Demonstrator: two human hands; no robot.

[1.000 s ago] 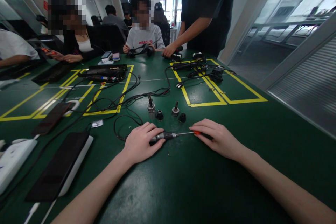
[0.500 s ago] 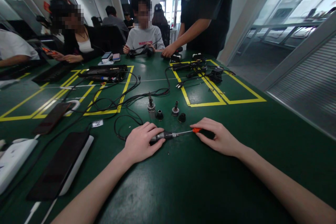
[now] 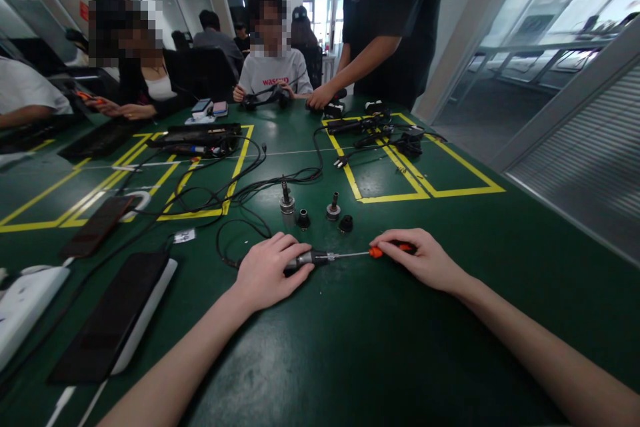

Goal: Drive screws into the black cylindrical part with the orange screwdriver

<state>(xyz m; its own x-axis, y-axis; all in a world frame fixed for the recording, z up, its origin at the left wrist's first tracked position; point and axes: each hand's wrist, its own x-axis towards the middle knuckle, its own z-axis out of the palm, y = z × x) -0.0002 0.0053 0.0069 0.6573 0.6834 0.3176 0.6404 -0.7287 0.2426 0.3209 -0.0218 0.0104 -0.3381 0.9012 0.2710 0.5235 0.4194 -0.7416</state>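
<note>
My left hand point(image 3: 273, 270) is wrapped over a grey and black corded tool point(image 3: 320, 257) lying on the green table. The thumb and fingers of my right hand point(image 3: 420, 257) close round the orange and black handle of a screwdriver point(image 3: 376, 252). Its thin shaft reaches left to the metal tip of the corded tool. Beyond the hands, a tall metal fitting point(image 3: 287, 201) and a shorter metal fitting point(image 3: 333, 208) stand upright. Beside them sit two small black caps, one on the left point(image 3: 303, 219) and one on the right point(image 3: 345, 223).
Black cables point(image 3: 255, 190) wind across the table. At left are a large dark phone point(image 3: 113, 313), a smaller phone point(image 3: 100, 227) and a white power strip point(image 3: 30, 313). Dark parts point(image 3: 200, 137) lie near yellow tape. Several people sit or stand across the table.
My right hand has shifted its grip on the screwdriver, with the fingers more together and more of the handle showing. My left hand stays in place.
</note>
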